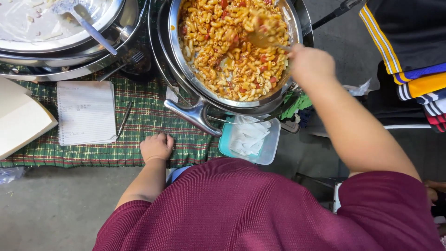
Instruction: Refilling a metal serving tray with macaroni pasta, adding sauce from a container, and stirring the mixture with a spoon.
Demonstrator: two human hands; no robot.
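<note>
Nearest the lens, a maroon knit shirt (260, 209) is seen from above, filling the lower part of the view, with both bare forearms reaching out from it. Past the shirt, the left hand (156, 147) is rested as a loose fist, knuckles down, on the near edge of a green plaid cloth (153, 116); nothing is held in it. This hand lies nearer than the large round steel pan (197, 114) and to its left. Just right of the hand, under the pan's near rim, a pale blue plastic tub (265, 148) of white folded packets is set. Left of the pan, a lined notepad (87, 112) is laid flat on the cloth, a pen (124, 120) beside it on the side toward the pan, and a tan box (21, 121) is placed further left. The pan is filled with elbow macaroni (223, 51) in orange sauce with red bits. At the pan's right rim, the right hand (310, 62) is closed around the handle of a serving spoon (265, 39), whose bowl is loaded and buried in the pasta. Beyond the notepad, left of the pan, a second steel pan (60, 28) is seen nearly emptied, with a ladle (93, 30) lying in it. Right of the pan, dark clothing with yellow and blue stripes (413, 56) is visible.
</note>
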